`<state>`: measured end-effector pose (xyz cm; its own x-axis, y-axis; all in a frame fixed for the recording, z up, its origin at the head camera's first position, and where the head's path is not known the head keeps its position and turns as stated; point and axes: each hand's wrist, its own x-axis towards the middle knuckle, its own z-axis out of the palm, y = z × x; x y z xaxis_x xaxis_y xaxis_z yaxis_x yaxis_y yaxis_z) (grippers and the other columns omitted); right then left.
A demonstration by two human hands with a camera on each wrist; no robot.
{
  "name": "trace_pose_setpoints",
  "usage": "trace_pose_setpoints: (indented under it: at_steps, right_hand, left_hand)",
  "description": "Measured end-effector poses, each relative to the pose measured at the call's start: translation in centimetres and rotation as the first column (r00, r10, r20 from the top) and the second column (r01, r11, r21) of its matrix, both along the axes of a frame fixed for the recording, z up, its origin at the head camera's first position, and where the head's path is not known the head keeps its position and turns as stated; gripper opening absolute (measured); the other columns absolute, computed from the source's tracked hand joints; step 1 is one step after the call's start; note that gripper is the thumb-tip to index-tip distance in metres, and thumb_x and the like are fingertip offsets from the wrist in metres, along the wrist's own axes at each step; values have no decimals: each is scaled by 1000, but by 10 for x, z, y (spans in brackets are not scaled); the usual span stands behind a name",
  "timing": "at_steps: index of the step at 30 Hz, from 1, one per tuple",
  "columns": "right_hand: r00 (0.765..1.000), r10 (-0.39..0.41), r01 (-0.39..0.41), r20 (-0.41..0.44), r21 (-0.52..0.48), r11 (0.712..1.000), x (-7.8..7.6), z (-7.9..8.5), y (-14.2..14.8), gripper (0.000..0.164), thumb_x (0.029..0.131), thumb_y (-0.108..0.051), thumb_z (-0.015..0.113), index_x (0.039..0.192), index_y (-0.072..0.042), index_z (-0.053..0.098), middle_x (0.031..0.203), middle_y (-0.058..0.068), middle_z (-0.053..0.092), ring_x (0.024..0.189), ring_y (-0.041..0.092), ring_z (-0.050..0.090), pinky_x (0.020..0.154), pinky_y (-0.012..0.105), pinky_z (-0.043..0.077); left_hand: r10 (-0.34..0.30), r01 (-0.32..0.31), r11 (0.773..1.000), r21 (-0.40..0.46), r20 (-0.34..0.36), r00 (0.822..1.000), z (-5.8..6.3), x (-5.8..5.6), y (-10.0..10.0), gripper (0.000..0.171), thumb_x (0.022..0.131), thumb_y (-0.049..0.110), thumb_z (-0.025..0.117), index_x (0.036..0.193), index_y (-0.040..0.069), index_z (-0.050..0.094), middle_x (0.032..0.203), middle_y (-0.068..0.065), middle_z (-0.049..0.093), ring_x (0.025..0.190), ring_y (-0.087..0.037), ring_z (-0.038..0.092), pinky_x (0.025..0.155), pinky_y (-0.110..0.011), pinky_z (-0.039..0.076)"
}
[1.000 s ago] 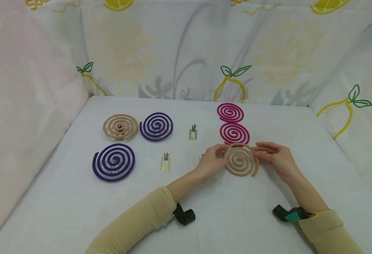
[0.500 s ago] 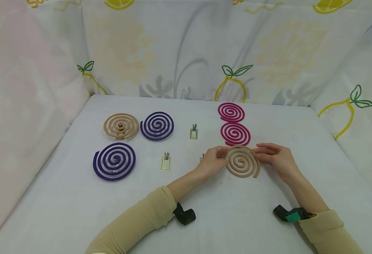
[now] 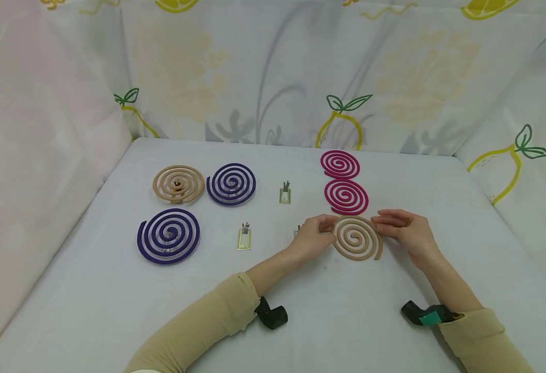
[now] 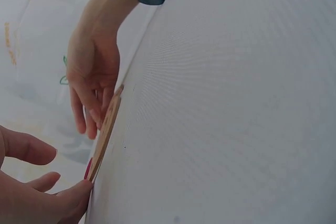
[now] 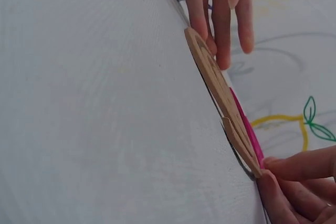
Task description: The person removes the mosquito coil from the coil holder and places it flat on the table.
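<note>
A tan mosquito coil (image 3: pixel 355 237) lies level, close over the white table, between my two hands. My left hand (image 3: pixel 311 238) holds its left edge, thumb and fingers at the rim. At the opposite edge my right hand (image 3: pixel 408 233) pinches the coil; in the right wrist view its thumb and index finger meet at the tan rim (image 5: pixel 242 142). Directly behind are two pink coils, the nearer one (image 3: pixel 345 195) right at the tan coil's far edge and the other (image 3: pixel 340 163) farther back. Beside my left hand a small metal stand (image 3: pixel 299 229) is mostly hidden.
Two more metal stands, one near (image 3: pixel 244 239) and one farther back (image 3: pixel 285 196), stand mid-table. To the left, a purple coil (image 3: pixel 171 232) lies in front of another tan coil (image 3: pixel 180 167), with a second purple coil (image 3: pixel 232 181) beside that. Printed cloth walls (image 3: pixel 254 67) enclose the table (image 3: pixel 329 321).
The tan coil has come slightly toward me and down, and its far edge no longer overlaps the nearer pink coil. Both hands keep their hold; the head view has shifted slightly.
</note>
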<state>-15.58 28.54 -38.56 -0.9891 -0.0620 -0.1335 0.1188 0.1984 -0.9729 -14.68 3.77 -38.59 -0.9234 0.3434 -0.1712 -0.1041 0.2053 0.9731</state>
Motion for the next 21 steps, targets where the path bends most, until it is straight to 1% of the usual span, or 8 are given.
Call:
trace_pose_setpoints:
  at_steps: [2,6,11,15,18,21]
  right_hand:
    - [1000,-6,6,-1,-16,1000,0,0,0,42,93,-2,68,130,11,53,92,-14,76,86,-2,70,76,12,56]
    - [1000,-15,15,2,-28,999,0,0,0,43,92,-4,70,129,10,53,92,-13,76,86,0,71,77,13,56]
    - [1000,-23,23,8,-27,999,1,2,-1,48,91,-6,71,131,12,52,92,-12,76,88,0,71,78,12,56]
    - [1000,-23,23,7,0,1000,1,2,0,49,92,-5,71,132,13,51,92,-13,76,89,-1,71,79,12,56]
    - [1000,-15,15,-2,5,1000,0,3,1,45,92,-5,71,131,9,54,93,-13,76,89,-1,71,79,11,55]
    - [1000,-3,2,-24,-14,1000,0,7,1,38,91,-6,72,127,3,60,95,-12,76,91,0,71,81,11,55]
  left_hand:
    - [-3,3,1000,-3,5,1000,0,0,0,47,91,-2,57,137,1,56,134,-14,61,128,-27,54,109,-38,46]
    - [-5,5,1000,-4,5,1000,0,0,0,47,91,-2,57,137,1,56,134,-14,61,128,-27,54,109,-38,47]
    - [-13,13,1000,8,10,1000,0,-1,0,47,90,-2,57,137,0,57,133,-14,62,127,-26,54,109,-37,47]
    - [-26,25,999,20,5,1000,0,0,0,46,90,-3,57,136,-1,57,132,-15,62,127,-26,54,108,-37,47]
    - [-32,31,999,33,0,1000,1,0,0,45,91,-3,57,136,-1,57,132,-15,62,127,-27,54,107,-37,48]
    - [-32,32,999,39,6,999,1,0,-2,44,92,-2,57,136,-1,57,133,-15,61,128,-27,53,108,-38,47]
